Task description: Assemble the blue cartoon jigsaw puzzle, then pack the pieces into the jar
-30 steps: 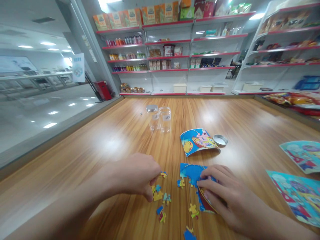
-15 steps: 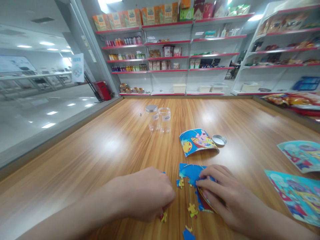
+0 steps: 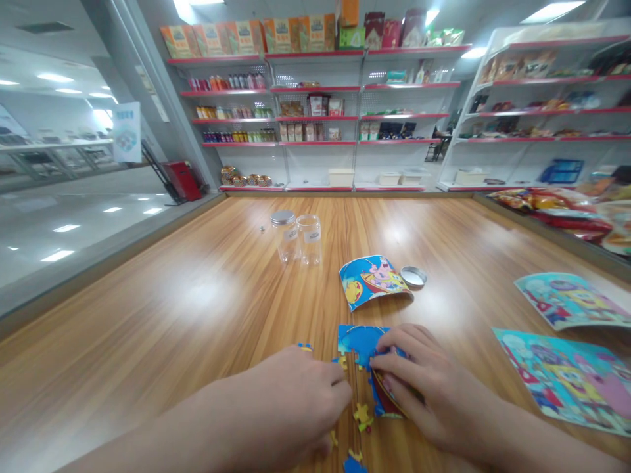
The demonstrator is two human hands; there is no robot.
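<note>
A partly joined jigsaw puzzle (image 3: 353, 337), blue with a dark red boat shape, lies on the table in front of me. My right hand (image 3: 426, 378) grips it from the right, its fingers bent over the pieces and covering much of them. To the left, my left hand (image 3: 300, 401) is closed, with fingertips turned down and hidden; anything in them is out of sight. Close to its knuckles lies a small blue-and-yellow puzzle piece (image 3: 342, 361). A yellow piece (image 3: 363, 416) and a blue piece (image 3: 353, 462) lie between the hands, and another piece (image 3: 305, 346) shows behind my left hand.
A curled cartoon picture (image 3: 372, 282) lies beyond the puzzle, beside a metal lid (image 3: 413, 276). Two clear jars stand farther back, one lidded (image 3: 286, 240), one uncovered (image 3: 309, 243). Cartoon sheets (image 3: 566, 378) lie at right. Snack bags (image 3: 552, 207) border the table's right edge.
The view has turned slightly right. My left hand has shifted closer to the puzzle, covering most of a loose piece beneath it. My right hand stays on the puzzle.
</note>
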